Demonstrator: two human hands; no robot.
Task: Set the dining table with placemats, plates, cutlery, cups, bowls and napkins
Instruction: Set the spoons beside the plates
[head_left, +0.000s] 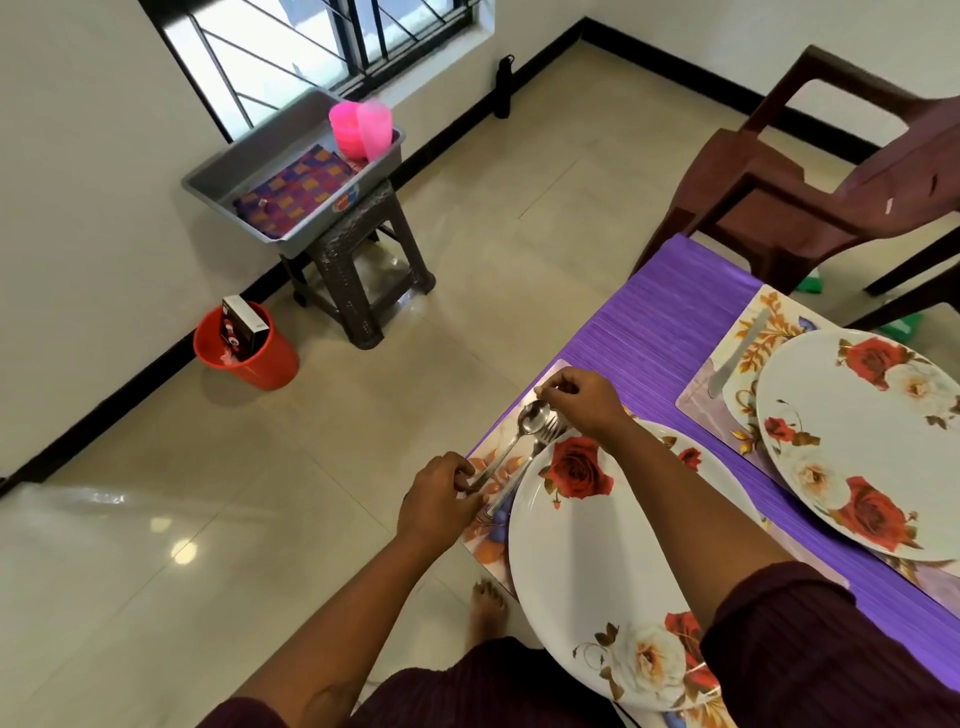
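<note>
A steel spoon (529, 423) and a fork (540, 441) lie side by side on the floral placemat (485, 545), left of the near rose-patterned plate (587, 561). My left hand (439, 504) pinches the handle ends of the cutlery. My right hand (582, 400) hovers over the spoon's bowl with curled fingertips touching its far end. A second rose plate (852, 441) sits on another placemat (727, 364) farther along the purple table cover (660, 312), with a knife (735, 353) left of it.
A grey tub (228, 176) on a brown stool (363, 280) holds pink cups and bowls (361, 127) and folded patterned cloths (296, 192). A red bucket (249, 348) stands by the wall. A brown plastic chair (810, 171) stands at the table's far end.
</note>
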